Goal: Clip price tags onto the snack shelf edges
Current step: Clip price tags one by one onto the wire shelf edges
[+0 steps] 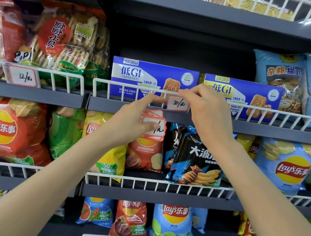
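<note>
The right hand reaches up from the lower right, wrist bent, its fingertips pinching the top of a clear plastic price tag holder with a red-bordered white card reading "20/元". That holder sits on the top wire of the white wire shelf fence, in front of the gap between two blue rectangular biscuit boxes. The right thumb is hidden behind the fingers, so how it meets the tag cannot be told.

The left hand comes up from the lower left with the forearm stretched diagonally. Its thumb clamps a small stack of red-bordered white price cards against the curled fingers, just below the dark grey shelf edge, while its forefinger extends up to touch the fence wire just beside the tag. At least three cards show in the stack; the exact count cannot be told.

Farther left, one more clear tag holder with a white card reading "12/元" hangs on the neighbouring white wire fence section, in front of a large clear bag of round rice crackers with a red label. That makes two tags mounted on this shelf level.

Two light blue snack bags stand to the right of the boxes. On the shelf below, crisp bags stand in a row: red, green, yellow, orange-red, black and light blue.
</note>
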